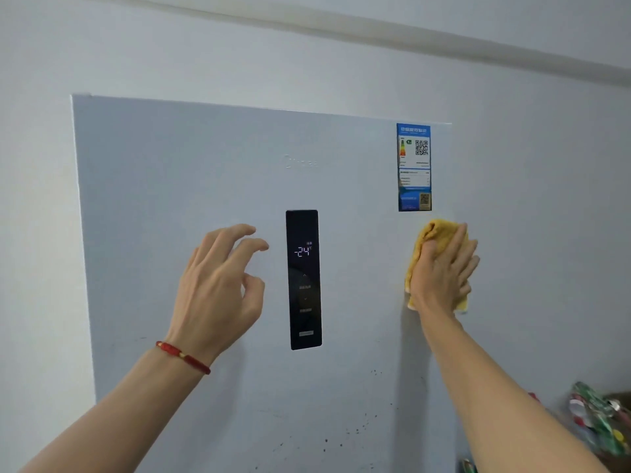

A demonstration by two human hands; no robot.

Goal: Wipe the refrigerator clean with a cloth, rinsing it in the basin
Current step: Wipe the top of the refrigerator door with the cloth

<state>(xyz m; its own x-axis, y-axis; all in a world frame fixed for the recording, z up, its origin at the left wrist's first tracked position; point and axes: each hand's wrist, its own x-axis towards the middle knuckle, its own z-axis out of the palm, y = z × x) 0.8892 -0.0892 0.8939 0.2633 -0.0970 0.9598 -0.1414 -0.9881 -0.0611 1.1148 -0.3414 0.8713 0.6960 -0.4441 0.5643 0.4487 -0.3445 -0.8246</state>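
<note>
Two hands: right hand flat-presses cloth on refrigerator; left hand released (loosely curled).

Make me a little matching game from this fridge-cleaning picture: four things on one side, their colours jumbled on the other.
Things:
1. cloth
2. bracelet
3. control panel
4. energy label

Colours:
a. black
b. blue
c. yellow
d. red

Pairs: 1-c, 2-d, 3-a, 4-b

Crumpled yellow cloth flat against the pale refrigerator door's right edge, dark specks lower down.
</note>
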